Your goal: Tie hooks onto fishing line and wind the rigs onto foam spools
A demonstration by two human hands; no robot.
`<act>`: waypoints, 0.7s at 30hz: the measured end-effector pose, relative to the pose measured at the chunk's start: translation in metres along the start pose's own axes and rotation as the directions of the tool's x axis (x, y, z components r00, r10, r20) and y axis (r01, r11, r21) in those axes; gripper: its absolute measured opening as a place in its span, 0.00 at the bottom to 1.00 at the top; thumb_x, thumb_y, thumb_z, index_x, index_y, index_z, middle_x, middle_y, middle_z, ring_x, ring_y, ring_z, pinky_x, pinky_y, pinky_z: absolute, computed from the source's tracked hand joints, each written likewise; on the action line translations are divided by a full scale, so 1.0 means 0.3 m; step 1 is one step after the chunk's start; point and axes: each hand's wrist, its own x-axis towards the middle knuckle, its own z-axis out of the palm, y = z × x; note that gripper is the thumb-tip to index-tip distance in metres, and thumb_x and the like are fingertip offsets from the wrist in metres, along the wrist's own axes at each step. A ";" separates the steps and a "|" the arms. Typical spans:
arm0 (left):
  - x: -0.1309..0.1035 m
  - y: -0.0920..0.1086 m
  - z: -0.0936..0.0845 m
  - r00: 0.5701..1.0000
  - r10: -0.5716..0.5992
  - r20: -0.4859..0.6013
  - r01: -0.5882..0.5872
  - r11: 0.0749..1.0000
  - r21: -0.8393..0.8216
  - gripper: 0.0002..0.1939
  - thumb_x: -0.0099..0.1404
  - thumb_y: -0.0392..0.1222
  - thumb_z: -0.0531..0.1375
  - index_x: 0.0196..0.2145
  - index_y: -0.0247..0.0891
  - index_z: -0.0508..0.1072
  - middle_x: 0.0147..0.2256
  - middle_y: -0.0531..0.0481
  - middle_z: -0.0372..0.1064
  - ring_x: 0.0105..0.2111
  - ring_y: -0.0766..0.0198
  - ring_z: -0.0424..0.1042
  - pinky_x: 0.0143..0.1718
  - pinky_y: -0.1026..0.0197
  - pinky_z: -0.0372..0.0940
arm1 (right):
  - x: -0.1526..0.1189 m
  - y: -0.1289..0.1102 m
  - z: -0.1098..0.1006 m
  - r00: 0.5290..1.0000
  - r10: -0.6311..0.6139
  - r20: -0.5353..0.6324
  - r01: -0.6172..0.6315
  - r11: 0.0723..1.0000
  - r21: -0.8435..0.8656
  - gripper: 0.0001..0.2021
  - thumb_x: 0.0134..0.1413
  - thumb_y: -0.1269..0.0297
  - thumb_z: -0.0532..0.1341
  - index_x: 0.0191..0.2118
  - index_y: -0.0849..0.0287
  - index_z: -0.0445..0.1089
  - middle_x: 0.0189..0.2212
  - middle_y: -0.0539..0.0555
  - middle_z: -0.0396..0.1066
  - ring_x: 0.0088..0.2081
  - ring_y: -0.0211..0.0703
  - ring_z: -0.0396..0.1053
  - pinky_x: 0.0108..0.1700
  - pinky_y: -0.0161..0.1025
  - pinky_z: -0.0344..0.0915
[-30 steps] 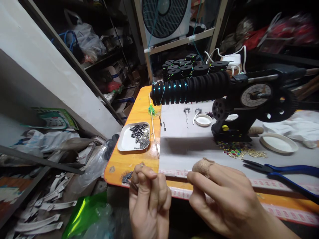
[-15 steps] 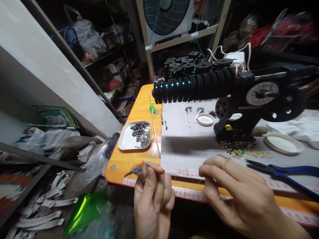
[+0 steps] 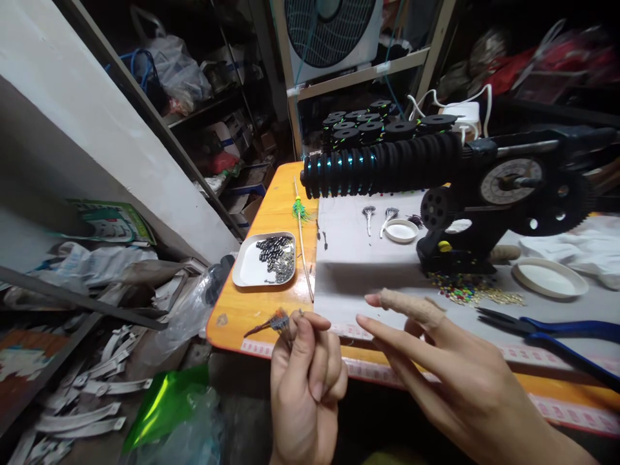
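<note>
My left hand (image 3: 307, 381) is closed in a pinch in front of the table's near edge. Its thumb and fingers grip a small feathered tuft (image 3: 277, 321), orange and grey-blue with a brown pointed end sticking out to the left. It looks like a fishing fly, but its held end is hidden by the fingers. To the right, my right hand (image 3: 436, 361) is open with fingers stretched toward the left hand, holding nothing visible. Tan tape wraps its index finger. Blue-handled pliers (image 3: 547, 332) lie beyond the right hand.
A white tray (image 3: 246, 266) of small dark and silver metal parts stands on the orange table (image 3: 285, 187). A black winding device (image 3: 387, 165) with discs reaches across the back. Loose coloured beads (image 3: 460, 290), shallow white dishes (image 3: 549, 278) and grey tufts (image 3: 369, 216) lie on the pale cloth.
My right hand has moved left and its curled fingers have straightened. My left hand has shifted slightly right, still pinching the feathered tuft. The whole view has shifted a little.
</note>
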 end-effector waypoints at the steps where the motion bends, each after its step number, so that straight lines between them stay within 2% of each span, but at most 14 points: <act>1: 0.002 -0.006 -0.001 1.000 0.006 0.010 -0.006 1.000 -0.005 0.11 0.66 0.45 0.62 0.32 0.34 0.79 0.15 0.63 0.36 0.16 0.75 0.36 0.15 0.74 0.44 | 0.005 -0.014 -0.003 0.999 0.035 -0.025 -0.033 0.996 0.080 0.17 0.60 0.77 0.57 0.52 0.56 0.71 0.52 0.61 0.67 0.48 0.43 0.73 0.42 0.34 0.73; 3: 0.002 -0.018 0.001 1.000 0.009 0.026 -0.009 1.000 -0.023 0.11 0.65 0.45 0.63 0.32 0.35 0.79 0.14 0.63 0.37 0.16 0.75 0.36 0.14 0.75 0.45 | 0.022 -0.045 -0.003 0.990 0.139 -0.027 -0.126 0.952 0.279 0.15 0.60 0.75 0.59 0.50 0.54 0.71 0.47 0.58 0.69 0.44 0.39 0.74 0.37 0.29 0.73; 5: -0.003 -0.031 0.005 1.000 -0.017 0.020 0.018 0.999 -0.043 0.11 0.65 0.46 0.63 0.32 0.35 0.80 0.14 0.63 0.37 0.15 0.76 0.36 0.14 0.76 0.46 | 0.042 -0.074 0.005 0.965 0.260 0.017 -0.236 0.848 0.475 0.12 0.59 0.72 0.61 0.47 0.51 0.73 0.42 0.54 0.71 0.37 0.37 0.76 0.31 0.26 0.73; 7: -0.011 -0.042 0.009 0.998 -0.064 -0.017 0.063 0.997 -0.052 0.11 0.64 0.47 0.64 0.31 0.36 0.80 0.13 0.63 0.39 0.15 0.77 0.37 0.15 0.77 0.48 | 0.055 -0.095 0.020 0.937 0.349 0.035 -0.294 0.728 0.620 0.09 0.58 0.71 0.63 0.41 0.49 0.75 0.37 0.52 0.72 0.35 0.35 0.76 0.31 0.26 0.73; 9: -0.021 -0.051 0.008 0.990 -0.112 -0.089 0.110 0.993 -0.035 0.12 0.61 0.50 0.66 0.29 0.37 0.79 0.14 0.62 0.46 0.14 0.78 0.41 0.16 0.77 0.49 | 0.054 -0.106 0.038 0.924 0.382 0.023 -0.285 0.647 0.707 0.09 0.57 0.73 0.63 0.37 0.50 0.76 0.35 0.51 0.72 0.36 0.36 0.76 0.35 0.27 0.74; 11: -0.029 -0.060 -0.005 0.981 -0.105 -0.164 0.110 0.994 0.019 0.13 0.58 0.52 0.68 0.32 0.38 0.78 0.17 0.58 0.57 0.15 0.79 0.44 0.15 0.77 0.47 | 0.038 -0.111 0.052 0.944 0.330 0.015 -0.226 0.613 0.757 0.11 0.55 0.76 0.63 0.37 0.51 0.77 0.37 0.53 0.74 0.38 0.38 0.77 0.35 0.28 0.75; 13: -0.037 -0.068 -0.029 0.977 -0.022 -0.213 0.050 0.990 0.130 0.15 0.58 0.52 0.68 0.39 0.41 0.77 0.22 0.57 0.63 0.15 0.80 0.44 0.14 0.76 0.46 | 0.016 -0.113 0.060 0.967 0.250 0.038 -0.181 0.579 0.795 0.13 0.55 0.79 0.62 0.40 0.53 0.76 0.38 0.54 0.75 0.35 0.38 0.77 0.32 0.27 0.75; 15: -0.049 -0.073 -0.059 0.961 0.147 -0.235 -0.071 0.950 0.305 0.20 0.59 0.50 0.67 0.48 0.45 0.74 0.21 0.59 0.62 0.14 0.80 0.45 0.14 0.76 0.47 | 0.000 -0.114 0.060 0.977 0.198 0.078 -0.176 0.548 0.818 0.14 0.57 0.79 0.59 0.44 0.54 0.74 0.35 0.54 0.75 0.29 0.35 0.75 0.25 0.25 0.72; 16: -0.057 -0.074 -0.075 0.935 0.249 -0.252 -0.134 0.907 0.399 0.20 0.60 0.49 0.67 0.49 0.47 0.72 0.21 0.59 0.62 0.13 0.80 0.46 0.14 0.76 0.48 | -0.004 -0.114 0.058 0.978 0.187 0.092 -0.182 0.552 0.814 0.15 0.58 0.80 0.58 0.45 0.54 0.73 0.33 0.53 0.74 0.26 0.34 0.74 0.23 0.25 0.70; 18: -0.079 -0.075 -0.101 0.852 0.463 -0.242 -0.261 0.779 0.571 0.16 0.59 0.47 0.68 0.45 0.46 0.74 0.26 0.56 0.65 0.14 0.80 0.52 0.15 0.75 0.50 | -0.003 -0.115 0.052 0.982 0.168 0.083 -0.172 0.627 0.760 0.15 0.57 0.81 0.58 0.45 0.56 0.73 0.29 0.52 0.73 0.27 0.34 0.73 0.24 0.26 0.71; 19: -0.092 -0.075 -0.110 0.816 0.543 -0.199 -0.317 0.708 0.631 0.16 0.58 0.49 0.69 0.42 0.44 0.75 0.29 0.54 0.66 0.16 0.79 0.55 0.15 0.75 0.52 | 0.000 -0.116 0.049 0.987 0.151 0.061 -0.148 0.684 0.715 0.15 0.56 0.82 0.58 0.45 0.57 0.73 0.30 0.53 0.73 0.29 0.36 0.74 0.28 0.27 0.73; 21: -0.119 -0.076 -0.120 0.786 0.615 -0.067 -0.406 0.594 0.695 0.20 0.53 0.55 0.70 0.39 0.42 0.78 0.33 0.50 0.66 0.18 0.77 0.59 0.14 0.74 0.52 | 0.007 -0.120 0.043 0.996 0.093 0.018 -0.084 0.781 0.619 0.16 0.55 0.83 0.59 0.46 0.61 0.73 0.33 0.56 0.75 0.34 0.39 0.76 0.36 0.29 0.75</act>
